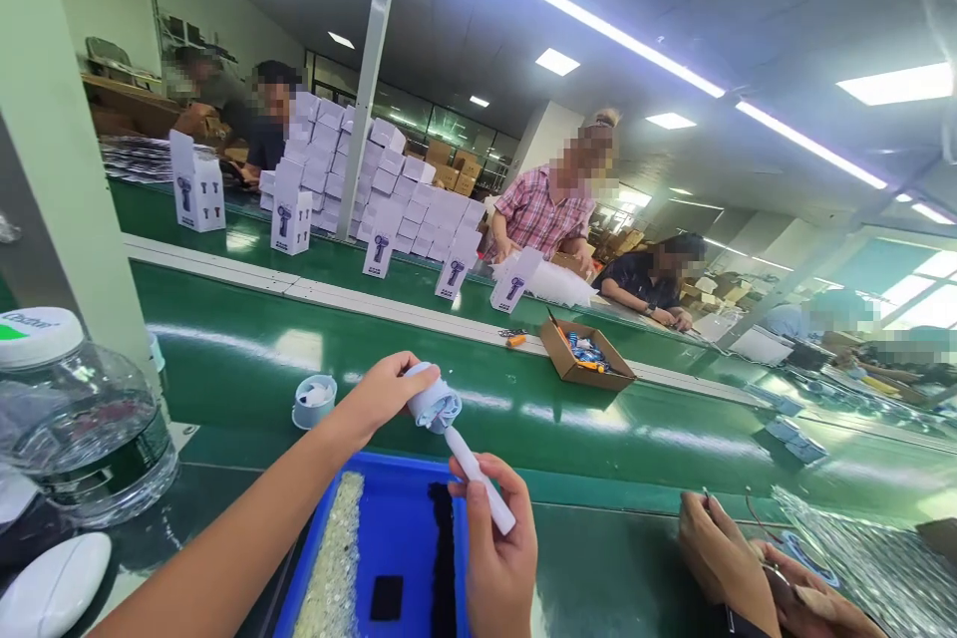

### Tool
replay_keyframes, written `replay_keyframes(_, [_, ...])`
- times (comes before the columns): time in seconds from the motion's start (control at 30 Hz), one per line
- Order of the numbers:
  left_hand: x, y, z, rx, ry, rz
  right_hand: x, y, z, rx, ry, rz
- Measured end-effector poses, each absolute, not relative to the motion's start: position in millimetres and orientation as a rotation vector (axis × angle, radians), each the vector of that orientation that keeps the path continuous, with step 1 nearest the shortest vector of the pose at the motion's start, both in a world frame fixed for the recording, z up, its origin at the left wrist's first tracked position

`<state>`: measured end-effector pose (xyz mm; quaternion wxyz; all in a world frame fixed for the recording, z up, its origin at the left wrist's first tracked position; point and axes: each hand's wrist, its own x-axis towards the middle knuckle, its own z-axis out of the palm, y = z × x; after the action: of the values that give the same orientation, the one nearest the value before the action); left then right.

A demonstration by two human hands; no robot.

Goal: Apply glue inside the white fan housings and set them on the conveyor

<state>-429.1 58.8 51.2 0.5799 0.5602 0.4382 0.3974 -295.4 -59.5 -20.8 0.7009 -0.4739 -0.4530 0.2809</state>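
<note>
My left hand [385,394] is closed round the light-blue round head of a small hand-held fan [438,407]. My right hand [497,543] grips the fan's white handle, which slants down to the right. Both hands hold it above a blue tray [400,528] at the near edge. In the tray lie a strip of small pale parts [335,558] and black pads [443,548]. A small light-blue ring-shaped part [314,401] sits on the green belt just left of my left hand.
A clear plastic jar with a white lid [71,419] stands at the left. A green conveyor belt [523,409] carries an open cardboard box [587,355]. White product boxes [408,204] are stacked beyond. Another person's hands [737,558] work at the right; several people sit opposite.
</note>
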Motion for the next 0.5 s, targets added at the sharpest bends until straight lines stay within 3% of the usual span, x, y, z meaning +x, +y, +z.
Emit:
replay_keyframes(0.2, [-451, 75, 52, 1.274, 1.162, 1.086, -298, -63, -25, -1.149, -0.961, 0.737])
replay_keyframes(0.5, [-468, 78, 60, 1.19, 1.147, 1.188, -314, -67, -37, -1.167, -1.391, 0.978])
